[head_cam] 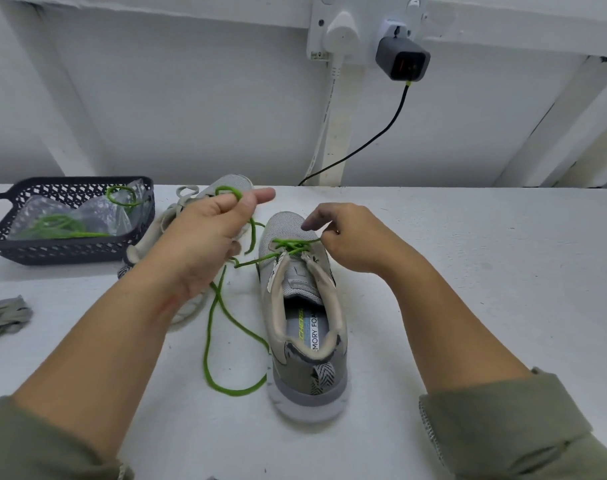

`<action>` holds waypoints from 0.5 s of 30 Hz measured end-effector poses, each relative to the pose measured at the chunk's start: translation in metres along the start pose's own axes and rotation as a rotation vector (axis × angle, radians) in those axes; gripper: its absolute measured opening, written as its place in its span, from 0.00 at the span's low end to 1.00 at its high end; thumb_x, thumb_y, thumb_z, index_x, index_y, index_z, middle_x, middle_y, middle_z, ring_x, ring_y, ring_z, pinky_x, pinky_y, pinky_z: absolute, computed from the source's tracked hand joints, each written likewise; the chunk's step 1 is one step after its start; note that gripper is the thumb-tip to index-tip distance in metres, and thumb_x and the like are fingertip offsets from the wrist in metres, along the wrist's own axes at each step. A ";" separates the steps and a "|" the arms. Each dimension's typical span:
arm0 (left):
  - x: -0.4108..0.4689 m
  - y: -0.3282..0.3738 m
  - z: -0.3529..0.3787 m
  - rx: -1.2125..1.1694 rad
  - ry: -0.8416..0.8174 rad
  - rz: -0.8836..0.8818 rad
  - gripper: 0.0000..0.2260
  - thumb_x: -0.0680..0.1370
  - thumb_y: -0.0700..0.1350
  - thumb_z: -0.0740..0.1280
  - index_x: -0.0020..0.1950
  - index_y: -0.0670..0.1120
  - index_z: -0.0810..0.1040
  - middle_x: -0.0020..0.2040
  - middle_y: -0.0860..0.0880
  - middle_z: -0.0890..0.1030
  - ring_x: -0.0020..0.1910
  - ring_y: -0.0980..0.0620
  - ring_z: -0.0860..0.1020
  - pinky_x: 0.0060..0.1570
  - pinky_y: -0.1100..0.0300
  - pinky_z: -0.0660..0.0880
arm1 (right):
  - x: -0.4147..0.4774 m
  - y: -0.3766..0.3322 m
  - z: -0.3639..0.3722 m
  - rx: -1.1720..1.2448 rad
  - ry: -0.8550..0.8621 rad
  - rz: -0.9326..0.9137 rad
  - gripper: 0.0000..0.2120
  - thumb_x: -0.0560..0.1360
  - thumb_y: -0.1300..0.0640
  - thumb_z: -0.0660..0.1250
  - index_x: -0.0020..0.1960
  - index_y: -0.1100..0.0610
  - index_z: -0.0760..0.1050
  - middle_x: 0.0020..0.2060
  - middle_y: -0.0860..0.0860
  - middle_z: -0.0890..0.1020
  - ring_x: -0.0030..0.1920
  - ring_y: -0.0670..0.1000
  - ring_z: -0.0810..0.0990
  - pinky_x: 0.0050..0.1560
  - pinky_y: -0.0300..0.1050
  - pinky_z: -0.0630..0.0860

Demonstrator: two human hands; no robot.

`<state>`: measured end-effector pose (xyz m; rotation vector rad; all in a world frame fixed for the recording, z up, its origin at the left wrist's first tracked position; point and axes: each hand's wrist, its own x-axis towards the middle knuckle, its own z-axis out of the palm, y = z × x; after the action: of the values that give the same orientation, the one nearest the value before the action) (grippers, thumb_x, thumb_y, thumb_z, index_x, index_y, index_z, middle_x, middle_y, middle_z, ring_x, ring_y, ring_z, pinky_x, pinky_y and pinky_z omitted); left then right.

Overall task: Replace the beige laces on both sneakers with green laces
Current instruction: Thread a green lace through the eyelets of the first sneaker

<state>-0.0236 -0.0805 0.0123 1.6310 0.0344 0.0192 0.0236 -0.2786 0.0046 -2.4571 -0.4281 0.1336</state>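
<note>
left hand (208, 233): curled round a loop of green lace (207, 341), 11 o'clock of near sneaker (305, 341)
right hand (347, 237): pinches the same lace at the front eyelets, 1 o'clock
green lace: slack loops on table (468, 271) at 8 o'clock
near sneaker: upright, toe to 12 o'clock
basket (52, 254): 10 o'clock, spare lace (63, 225) inside

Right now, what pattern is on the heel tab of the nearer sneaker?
Black-and-white chevron on the heel tab, best in the head view.
</note>
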 end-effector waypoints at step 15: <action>-0.003 0.001 0.008 -0.112 -0.046 0.012 0.06 0.78 0.34 0.64 0.50 0.43 0.78 0.39 0.49 0.85 0.40 0.57 0.84 0.38 0.70 0.78 | -0.003 -0.007 0.022 0.092 0.049 -0.182 0.10 0.79 0.52 0.65 0.60 0.45 0.74 0.56 0.46 0.72 0.53 0.44 0.72 0.52 0.36 0.66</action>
<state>-0.0266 -0.0889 0.0131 1.5195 -0.0121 -0.0070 0.0149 -0.2622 -0.0084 -2.3132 -0.6070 0.0160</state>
